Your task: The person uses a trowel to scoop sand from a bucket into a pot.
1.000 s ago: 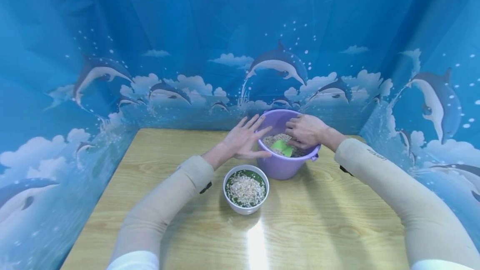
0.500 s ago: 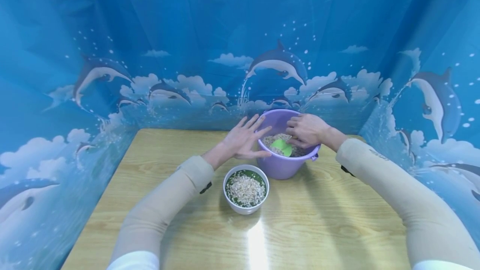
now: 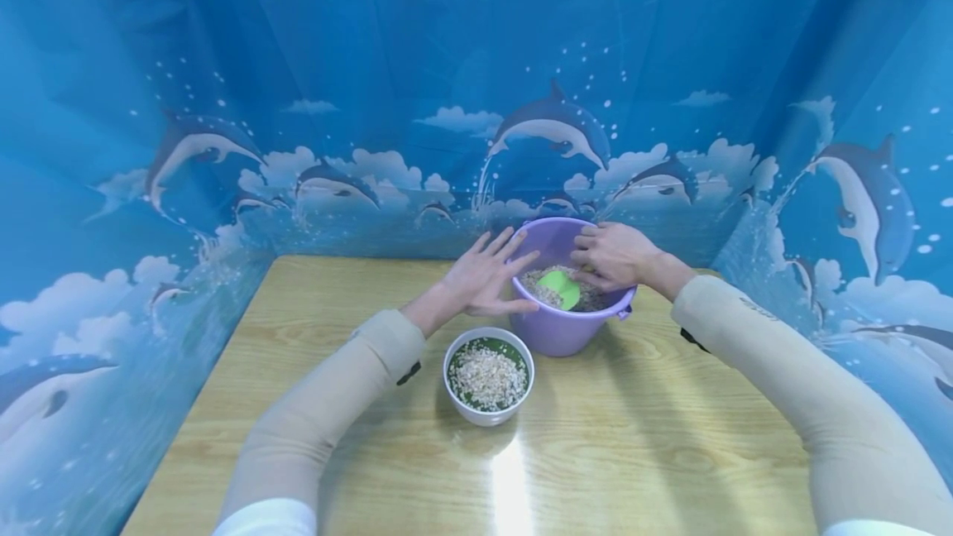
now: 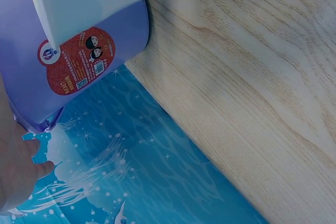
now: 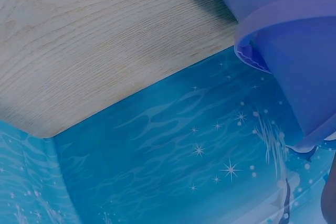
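In the head view a purple bucket (image 3: 560, 336) stands at the back of the table, holding pale grain flakes (image 3: 543, 289). My right hand (image 3: 612, 256) reaches inside it with curled fingers, gripping a bright green scoop (image 3: 562, 289) whose blade sits among the flakes. The scoop's handle is mostly hidden by the fingers. Fingers spread, my left hand (image 3: 487, 275) lies against the bucket's left rim. Just in front of the bucket is a white bowl (image 3: 486, 418) with a green inside, partly filled with flakes. The left wrist view shows a red label (image 4: 81, 61) on the bucket.
Everything stands on a wood-grain table (image 3: 633, 437). A blue dolphin-print curtain (image 3: 417, 64) encloses the table at the back and both sides. The bucket's lug (image 3: 625, 313) sticks out at its right.
My right hand has shifted slightly to the right inside the bucket, and the scoop's green blade has turned a little and shows more fully. My left hand and the bowl have stayed put.
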The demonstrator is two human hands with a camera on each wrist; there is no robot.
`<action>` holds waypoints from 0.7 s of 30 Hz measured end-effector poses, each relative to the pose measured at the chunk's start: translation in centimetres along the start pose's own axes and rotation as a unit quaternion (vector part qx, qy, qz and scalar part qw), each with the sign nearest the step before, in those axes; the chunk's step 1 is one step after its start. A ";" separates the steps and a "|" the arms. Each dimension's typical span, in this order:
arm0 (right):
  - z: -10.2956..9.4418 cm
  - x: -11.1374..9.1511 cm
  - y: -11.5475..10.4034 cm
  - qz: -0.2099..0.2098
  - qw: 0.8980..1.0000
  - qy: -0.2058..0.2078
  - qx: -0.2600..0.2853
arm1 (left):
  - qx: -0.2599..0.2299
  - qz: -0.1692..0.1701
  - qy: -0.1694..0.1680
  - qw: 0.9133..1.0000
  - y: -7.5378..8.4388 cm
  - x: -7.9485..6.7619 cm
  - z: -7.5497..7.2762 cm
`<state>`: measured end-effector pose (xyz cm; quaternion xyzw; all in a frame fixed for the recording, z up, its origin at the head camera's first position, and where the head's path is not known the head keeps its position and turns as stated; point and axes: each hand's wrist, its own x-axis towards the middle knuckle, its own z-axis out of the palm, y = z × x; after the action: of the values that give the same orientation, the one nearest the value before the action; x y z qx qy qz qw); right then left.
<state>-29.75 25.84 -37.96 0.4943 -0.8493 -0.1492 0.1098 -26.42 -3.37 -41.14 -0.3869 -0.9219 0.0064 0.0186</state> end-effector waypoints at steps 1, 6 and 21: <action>0.0 0.0 0.0 0.001 1.000 0.002 0.000 | 0.001 0.000 0.000 1.000 0.0 0.0 0.0; 0.0 -0.3 0.1 -0.001 1.000 0.016 0.000 | 0.003 0.000 0.002 1.000 0.0 0.0 0.1; -0.2 -0.8 0.3 0.028 0.999 0.036 0.020 | -0.003 0.001 0.001 1.000 0.0 0.0 -0.1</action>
<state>-29.53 26.68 -37.69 0.4773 -0.8611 -0.1114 0.1349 -26.41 -3.37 -41.08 -0.3878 -0.9216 0.0034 0.0180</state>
